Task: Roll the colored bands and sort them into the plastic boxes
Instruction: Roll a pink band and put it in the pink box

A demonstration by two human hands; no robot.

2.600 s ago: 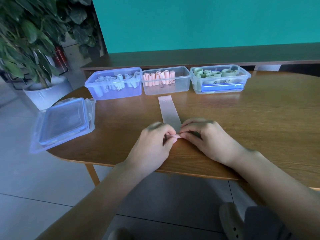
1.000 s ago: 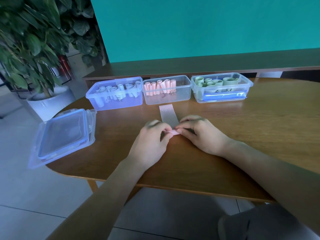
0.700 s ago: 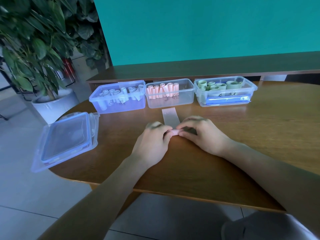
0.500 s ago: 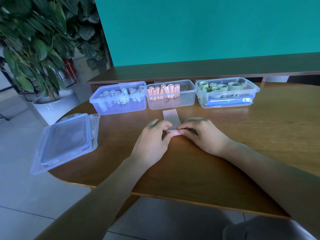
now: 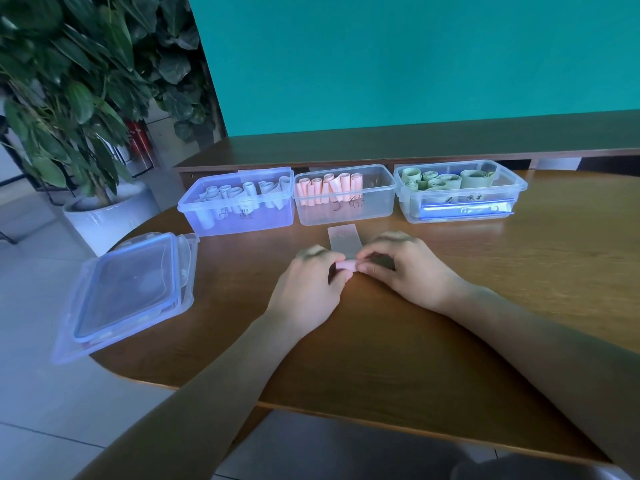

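- Since the layout governs where the roll must go, largest first: wooden table, rounded near edge, carries everything. A loose box lid overhangs its left edge, well apart from the work.
- Three plastic boxes in a row at the far side, touching or nearly so: blue-tinted box with pale rolls, clear middle box with pink rolls standing on end, right box with green rolls. All open-topped.
- Left hand and right hand are drawn together at table centre, fingertips curled in, each pinching one end of the pink band.
- Pink band: rolled portion sits between the two sets of fingertips; unrolled tail lies flat on the table, running away toward the middle box and stopping just short of it. Tail reads greyish and slightly translucent; the roll reads pink.
- Handling, judged: thin, light, limp strip with no stiffness of its own. The tail lies flat without curl, so the roll probably holds only under finger pressure and may spring loose on release.
- Likely slightly slick; the roll could telescope sideways if the ends are pushed unevenly.
- Grip advice: keep thumb and fingers at both ends while rolling; for transfer, pinch across the roll's middle over the loose end.
- Judged destination: middle box, by colour.
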